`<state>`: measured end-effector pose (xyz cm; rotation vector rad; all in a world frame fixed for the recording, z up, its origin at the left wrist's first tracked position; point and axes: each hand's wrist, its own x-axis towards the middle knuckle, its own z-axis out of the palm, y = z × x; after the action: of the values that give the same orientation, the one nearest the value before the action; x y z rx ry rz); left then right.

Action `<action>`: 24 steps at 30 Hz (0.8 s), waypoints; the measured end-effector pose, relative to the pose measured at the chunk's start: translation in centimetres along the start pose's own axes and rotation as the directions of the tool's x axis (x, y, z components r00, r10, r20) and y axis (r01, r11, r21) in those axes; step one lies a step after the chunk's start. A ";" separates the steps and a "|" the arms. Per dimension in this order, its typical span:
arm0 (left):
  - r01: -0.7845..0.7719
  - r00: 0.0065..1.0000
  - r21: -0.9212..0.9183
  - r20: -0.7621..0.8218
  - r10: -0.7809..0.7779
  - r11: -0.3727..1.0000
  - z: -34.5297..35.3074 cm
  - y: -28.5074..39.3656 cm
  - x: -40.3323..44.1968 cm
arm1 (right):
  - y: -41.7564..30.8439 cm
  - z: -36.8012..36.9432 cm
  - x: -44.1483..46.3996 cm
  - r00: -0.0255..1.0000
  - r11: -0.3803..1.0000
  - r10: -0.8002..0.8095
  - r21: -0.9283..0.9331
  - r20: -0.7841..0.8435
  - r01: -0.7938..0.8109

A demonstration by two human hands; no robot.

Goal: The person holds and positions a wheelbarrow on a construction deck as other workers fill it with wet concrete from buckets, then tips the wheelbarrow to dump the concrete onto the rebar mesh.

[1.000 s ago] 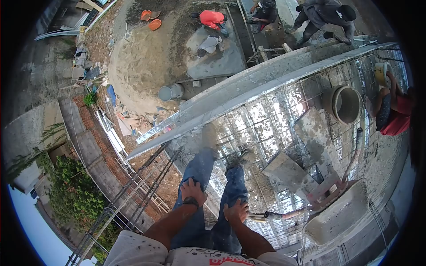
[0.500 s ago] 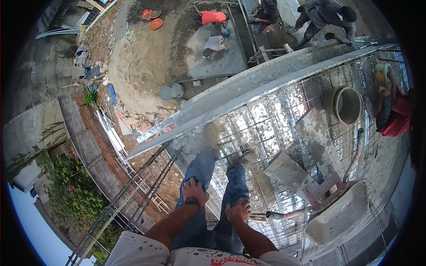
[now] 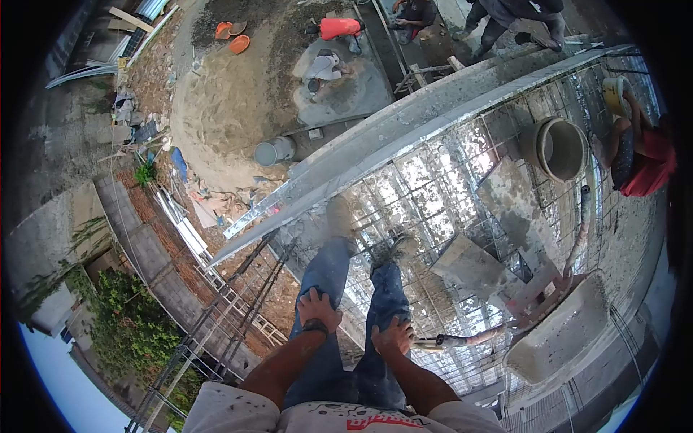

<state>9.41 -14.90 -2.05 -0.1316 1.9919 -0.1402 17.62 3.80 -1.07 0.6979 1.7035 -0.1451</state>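
Note:
My left hand (image 3: 320, 310), with a dark watch (image 3: 315, 326) on the wrist, lies on the left knee of my blue jeans (image 3: 326, 268), fingers spread. On the other knee rests my right hand (image 3: 393, 337), fingers stretched over the denim. Neither holds anything. My dusty boots (image 3: 339, 216) stand at the edge of a steel rebar grid (image 3: 426, 187) laid over shiny sheeting. Close to the right hand is the dark grip of a wheelbarrow handle (image 3: 451, 340).
The cement-crusted wheelbarrow (image 3: 559, 335) stands right, beside boards (image 3: 473, 267) and a large drum (image 3: 561, 150). A person in red (image 3: 646, 162) is near a bucket (image 3: 616, 96). Beyond the concrete ledge (image 3: 346, 173) is a drop, with people, sand and a grey bucket (image 3: 274, 151) below.
The view has shifted slightly, moving the ledge and drum up in the picture. Both hands stay on my knees. Below, the person in the light top has changed posture.

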 end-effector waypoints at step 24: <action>-0.070 0.996 0.279 -0.034 0.082 0.958 -3.3 4.7 0.4 | 3.8 0.2 1.2 0.999 0.938 0.045 0.346 -0.029 -0.033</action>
<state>6.13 -10.21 -1.84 0.1303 1.9970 -0.3740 19.69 7.24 -1.24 0.9989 1.7158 -0.4138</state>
